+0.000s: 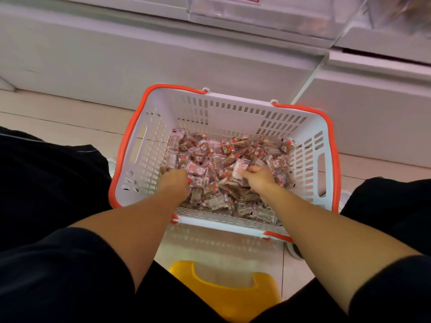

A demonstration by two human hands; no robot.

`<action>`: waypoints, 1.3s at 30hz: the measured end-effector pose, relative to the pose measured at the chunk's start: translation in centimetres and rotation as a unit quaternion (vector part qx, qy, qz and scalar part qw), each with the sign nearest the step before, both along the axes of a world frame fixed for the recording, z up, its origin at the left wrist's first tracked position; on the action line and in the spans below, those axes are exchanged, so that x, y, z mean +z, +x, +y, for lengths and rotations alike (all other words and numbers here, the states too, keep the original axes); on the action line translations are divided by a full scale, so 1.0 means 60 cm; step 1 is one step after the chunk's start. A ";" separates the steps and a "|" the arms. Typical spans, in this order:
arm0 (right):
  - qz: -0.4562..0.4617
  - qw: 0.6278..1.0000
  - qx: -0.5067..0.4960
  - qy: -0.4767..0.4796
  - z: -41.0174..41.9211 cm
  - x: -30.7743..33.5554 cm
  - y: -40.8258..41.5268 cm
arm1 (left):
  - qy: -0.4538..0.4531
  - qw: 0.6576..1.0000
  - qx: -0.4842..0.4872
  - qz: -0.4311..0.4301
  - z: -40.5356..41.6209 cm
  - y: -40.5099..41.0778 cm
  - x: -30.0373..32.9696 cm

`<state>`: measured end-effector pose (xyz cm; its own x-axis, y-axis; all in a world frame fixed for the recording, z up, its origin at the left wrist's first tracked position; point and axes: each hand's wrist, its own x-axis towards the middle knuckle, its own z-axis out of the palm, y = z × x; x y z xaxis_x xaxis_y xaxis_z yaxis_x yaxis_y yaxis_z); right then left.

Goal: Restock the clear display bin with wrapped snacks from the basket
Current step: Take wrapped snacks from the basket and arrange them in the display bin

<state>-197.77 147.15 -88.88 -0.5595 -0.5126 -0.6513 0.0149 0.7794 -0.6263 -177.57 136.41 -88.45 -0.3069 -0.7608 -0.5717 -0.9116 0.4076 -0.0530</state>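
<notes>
- Reaching down, both hands are in the white basket (pixel 233 108) with orange handles, which sits on the floor between the knees, the shelving base at 12 o'clock of it.
- Left hand (pixel 173 183) is buried knuckles-up in the wrapped snacks (pixel 210 159) at about 8 o'clock of the pile; fingers are curled down into the wrappers, apparently gathering a handful, though the fingertips are hidden.
- Right hand (pixel 258 176) sits at 4 o'clock of the pile, fingers and thumb closed on a pale wrapped piece.
- Step in hand, I'd say: scooping a load, nothing carried up yet.
- Next move calls for lifting both handfuls clear without spilling, then up toward the clear display bin (pixel 256 15) at 12 o'clock, top edge of view, blurred.
- Count: 1 basket, 2 hands, 1 yellow stool (pixel 224 297) at 6 o'clock. Snacks: dozens, too jumbled to count exactly.
</notes>
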 end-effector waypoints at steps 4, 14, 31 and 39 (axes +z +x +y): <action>0.049 0.998 0.004 0.043 0.001 0.001 0.002 | -0.044 0.996 0.060 0.053 -0.011 0.003 0.013; -0.149 0.965 -0.192 -0.102 -0.023 0.028 -0.003 | 0.180 0.762 0.448 0.430 -0.031 -0.010 0.044; -0.388 0.868 -0.201 -0.236 -0.045 0.122 0.001 | 0.432 0.513 0.531 0.518 -0.051 -0.054 0.091; -0.372 0.846 -0.223 -0.309 -0.075 0.158 0.012 | 0.360 0.521 0.450 0.629 -0.045 -0.119 0.137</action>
<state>-197.05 142.66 -79.42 -0.3408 -0.7300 -0.5924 0.7906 0.1184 -0.6008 -184.73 133.71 -80.20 -0.4867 -0.6481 -0.5857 0.1213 -0.7141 0.6894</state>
